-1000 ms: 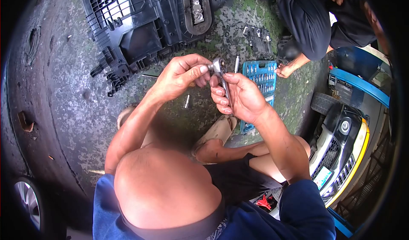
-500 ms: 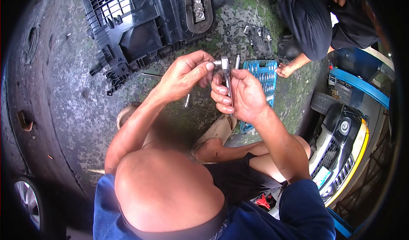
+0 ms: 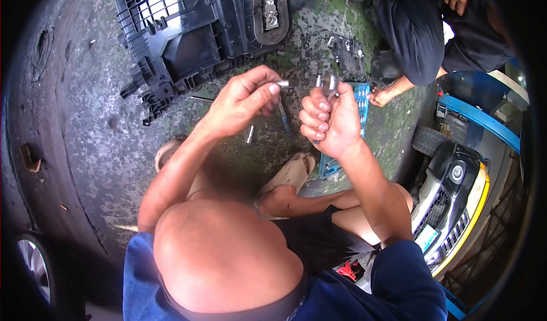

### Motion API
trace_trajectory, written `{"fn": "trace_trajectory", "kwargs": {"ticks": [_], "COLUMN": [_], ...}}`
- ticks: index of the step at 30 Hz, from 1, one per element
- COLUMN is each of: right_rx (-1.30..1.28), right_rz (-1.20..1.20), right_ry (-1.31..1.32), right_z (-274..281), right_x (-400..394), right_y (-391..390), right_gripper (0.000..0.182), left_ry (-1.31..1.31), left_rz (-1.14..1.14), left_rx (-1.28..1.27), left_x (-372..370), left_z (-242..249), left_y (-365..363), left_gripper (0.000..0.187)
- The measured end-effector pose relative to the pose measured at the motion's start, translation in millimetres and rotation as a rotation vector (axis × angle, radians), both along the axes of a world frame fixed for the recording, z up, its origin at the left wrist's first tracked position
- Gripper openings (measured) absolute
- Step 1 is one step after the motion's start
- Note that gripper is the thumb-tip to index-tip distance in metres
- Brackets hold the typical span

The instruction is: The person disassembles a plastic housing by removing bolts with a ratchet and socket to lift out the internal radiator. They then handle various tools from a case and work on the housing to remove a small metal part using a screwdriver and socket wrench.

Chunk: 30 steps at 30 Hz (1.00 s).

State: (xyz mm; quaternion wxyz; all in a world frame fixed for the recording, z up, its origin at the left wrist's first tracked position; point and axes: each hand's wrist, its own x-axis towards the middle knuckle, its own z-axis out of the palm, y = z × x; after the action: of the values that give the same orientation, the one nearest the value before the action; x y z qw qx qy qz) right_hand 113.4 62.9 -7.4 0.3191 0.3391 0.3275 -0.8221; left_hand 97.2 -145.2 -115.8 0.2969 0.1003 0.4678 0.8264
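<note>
My left hand point(image 3: 242, 101) pinches a small silver socket point(image 3: 283, 84) between thumb and fingers. To the right of it, my right hand point(image 3: 335, 116) is closed around a ratchet wrench point(image 3: 329, 85), whose blurred metal head shows above the fist. Socket and ratchet are apart, with a gap between the two hands. On the floor below my left hand lies a short silver extension or socket point(image 3: 250, 134). A thin tool with a blue end point(image 3: 285, 124) rests on the floor between the hands. Partly behind my right hand is a blue socket case point(image 3: 362, 96) holding several bits.
A large black plastic housing point(image 3: 191, 53) lies on the stained floor ahead. A dark rod point(image 3: 201, 98) sits beside it. At right, a co-worker crouches, one hand point(image 3: 380, 96) by the case. A vehicle front point(image 3: 447, 207) and a blue beam point(image 3: 481, 120) stand farther right.
My right hand has moved right, drawing the ratchet away from the socket, which stays in my left hand. The blue-ended tool on the floor has come into view between them.
</note>
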Motion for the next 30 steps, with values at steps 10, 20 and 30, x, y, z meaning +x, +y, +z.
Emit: {"fn": "trace_trajectory", "kwargs": {"ticks": [10,20,30], "right_rx": [-0.317,-0.271,0.679], "right_rz": [0.136,0.168,0.586], "right_ry": [0.119,0.107,0.184], "right_z": [-6,1,5], "right_x": [1,-2,-5], "right_y": [3,-5,-15], "right_gripper": [0.057,0.054,0.026], "left_ry": [-0.300,-0.484,-0.634], "left_rz": [0.010,-0.048,0.186], "left_rx": [0.293,0.237,0.153], "left_x": [2,-3,11], "left_z": [9,29,-9], "left_y": [18,12,16], "left_gripper": [0.022,0.028,0.029]}}
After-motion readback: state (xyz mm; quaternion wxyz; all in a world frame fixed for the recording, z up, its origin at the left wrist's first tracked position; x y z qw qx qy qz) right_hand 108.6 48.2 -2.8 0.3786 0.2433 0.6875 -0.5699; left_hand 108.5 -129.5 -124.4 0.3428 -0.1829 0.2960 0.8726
